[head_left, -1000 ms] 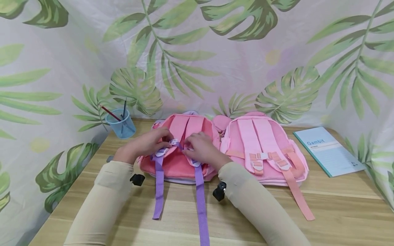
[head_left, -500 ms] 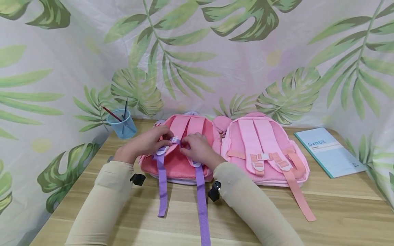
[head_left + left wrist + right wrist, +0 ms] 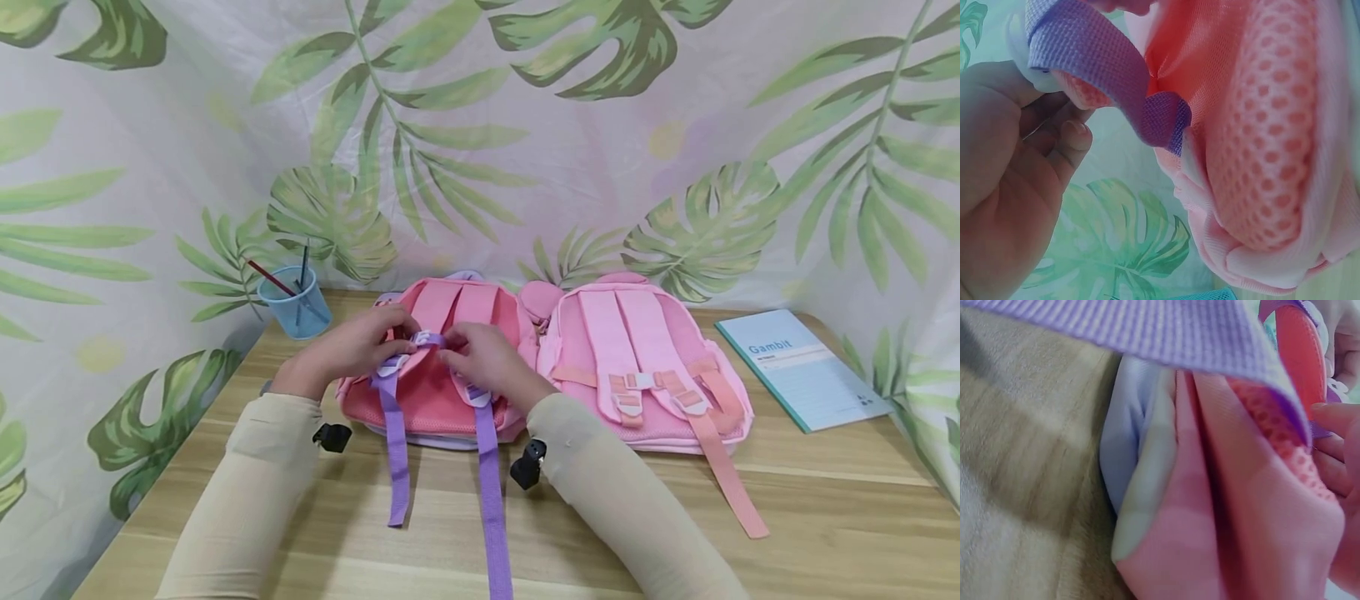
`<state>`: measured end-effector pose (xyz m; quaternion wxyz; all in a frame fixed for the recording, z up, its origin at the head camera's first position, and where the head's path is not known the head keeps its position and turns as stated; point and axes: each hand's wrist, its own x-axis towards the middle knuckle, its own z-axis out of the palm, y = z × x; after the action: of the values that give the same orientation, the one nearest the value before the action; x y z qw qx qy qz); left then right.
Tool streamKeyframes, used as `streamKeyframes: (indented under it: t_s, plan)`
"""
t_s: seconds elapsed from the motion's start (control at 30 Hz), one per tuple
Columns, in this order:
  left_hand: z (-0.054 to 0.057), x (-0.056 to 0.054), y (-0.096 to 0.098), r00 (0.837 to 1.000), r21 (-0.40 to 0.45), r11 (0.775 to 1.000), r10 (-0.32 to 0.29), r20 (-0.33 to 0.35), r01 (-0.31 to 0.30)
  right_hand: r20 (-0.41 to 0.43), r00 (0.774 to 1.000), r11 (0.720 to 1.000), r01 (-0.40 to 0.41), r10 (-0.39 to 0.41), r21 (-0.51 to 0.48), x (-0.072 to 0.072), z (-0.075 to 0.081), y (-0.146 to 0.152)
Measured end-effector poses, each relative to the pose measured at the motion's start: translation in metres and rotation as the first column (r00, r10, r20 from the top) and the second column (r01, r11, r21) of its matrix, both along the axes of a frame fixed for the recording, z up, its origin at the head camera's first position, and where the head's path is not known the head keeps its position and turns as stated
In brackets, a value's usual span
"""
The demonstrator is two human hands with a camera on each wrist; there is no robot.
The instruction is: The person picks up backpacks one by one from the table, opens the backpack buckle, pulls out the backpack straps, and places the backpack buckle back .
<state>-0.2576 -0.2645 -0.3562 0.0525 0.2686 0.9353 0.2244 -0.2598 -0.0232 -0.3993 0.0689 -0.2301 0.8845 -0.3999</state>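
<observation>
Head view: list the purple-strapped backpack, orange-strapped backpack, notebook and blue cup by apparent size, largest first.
1. Purple-strapped backpack and orange-strapped backpack: too alike to rank, the first being partly covered
2. Notebook
3. Blue cup

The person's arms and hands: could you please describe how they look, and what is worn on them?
The left sleeve and right sleeve are long, beige and plain. Close to them sit a left black device and a right black device, both small and angular. The left hand and right hand are bare, without gloves.
</observation>
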Motion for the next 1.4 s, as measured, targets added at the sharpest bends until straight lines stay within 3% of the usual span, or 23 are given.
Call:
streamKeyframes:
  t_s: [0.23,0.53,0.77,1.03,1.27,1.4]
  plan:
    - [0.0,0.0,0.0,1.0,0.019,1.0,0.011,0.024,-0.011,0.007,1.0,0.997,0.005,-0.005,-0.074,0.001,0.007,0.006]
    - [0.0,-0.004,-0.001,1.0,0.066,0.998,-0.017,-0.026,0.018,0.022,1.0,0.972,0.006,-0.001,-0.236,0.0,0.014,0.012]
    - [0.001,-0.005,0.0,1.0,0.08,0.997,-0.015,-0.025,0.017,0.11,0.993,0.956,0.064,-0.033,-0.287,0.0,0.017,0.012]
    - [0.0,-0.004,-0.002,1.0,0.079,0.997,-0.014,-0.021,0.016,0.317,0.943,0.938,0.192,-0.095,-0.287,-0.004,0.017,0.006]
    - [0.0,-0.002,-0.005,1.0,0.107,0.994,-0.024,-0.017,0.026,0.488,0.872,0.885,0.249,-0.029,-0.394,-0.003,0.016,0.0]
    - [0.0,-0.003,-0.005,1.0,0.122,0.992,-0.023,-0.01,0.024,0.527,0.85,0.86,0.271,-0.004,-0.431,-0.003,0.017,-0.005]
